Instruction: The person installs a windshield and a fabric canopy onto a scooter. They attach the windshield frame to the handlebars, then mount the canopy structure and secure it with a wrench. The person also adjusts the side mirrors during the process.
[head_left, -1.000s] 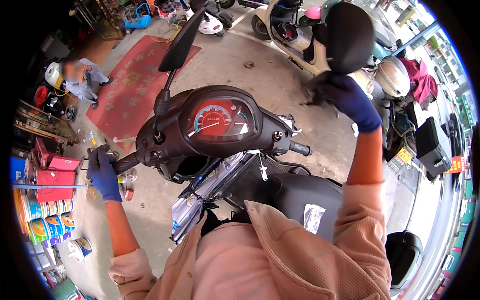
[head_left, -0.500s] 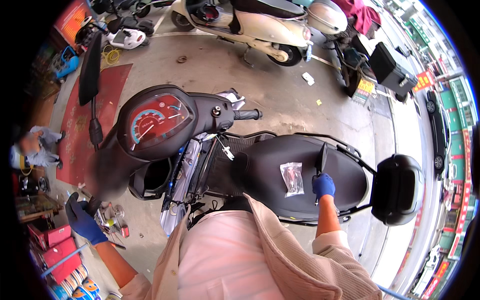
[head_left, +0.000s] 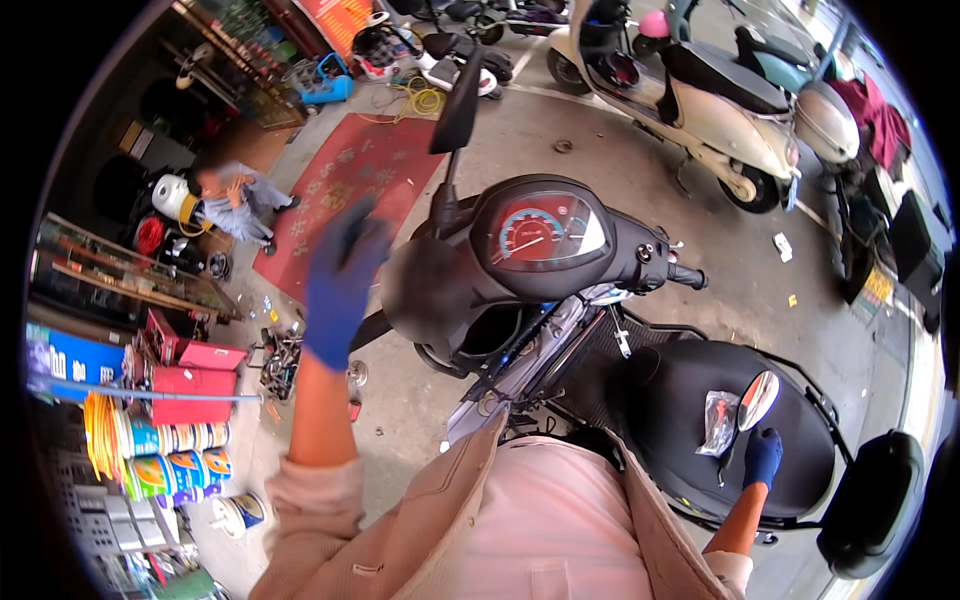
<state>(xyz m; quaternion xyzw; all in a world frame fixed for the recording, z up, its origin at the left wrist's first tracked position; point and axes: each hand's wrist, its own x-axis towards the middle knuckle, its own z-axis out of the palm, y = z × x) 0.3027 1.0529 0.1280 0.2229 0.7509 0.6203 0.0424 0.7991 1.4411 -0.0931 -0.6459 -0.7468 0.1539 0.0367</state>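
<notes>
A black scooter stands in front of me, with its dashboard [head_left: 545, 232] facing up. My left hand [head_left: 345, 290], in a blue glove with dark fingertips, is raised beside the left end of the handlebar. It is motion-blurred, but its fingers look stretched out with nothing in them. My right hand [head_left: 763, 458], in a blue glove, is closed round the stem of a rear-view mirror [head_left: 759, 401] above the black seat [head_left: 660, 385]. A clear plastic bag [head_left: 720, 422] with small parts lies on the seat next to it. Another mirror [head_left: 457, 115] stands fixed on the handlebar's far left side.
A black top box [head_left: 872, 505] sits behind the seat. Beyond stands a cream scooter [head_left: 715, 115]. A person in grey [head_left: 240, 205] is at the left, near a red mat [head_left: 345, 190]. Red toolboxes [head_left: 195, 375] and stacked tubs [head_left: 180, 470] line the near left.
My view has swung left. My left hand has risen from beside the handlebar end. My right hand still grips the mirror, which has turned so its reflective face shows.
</notes>
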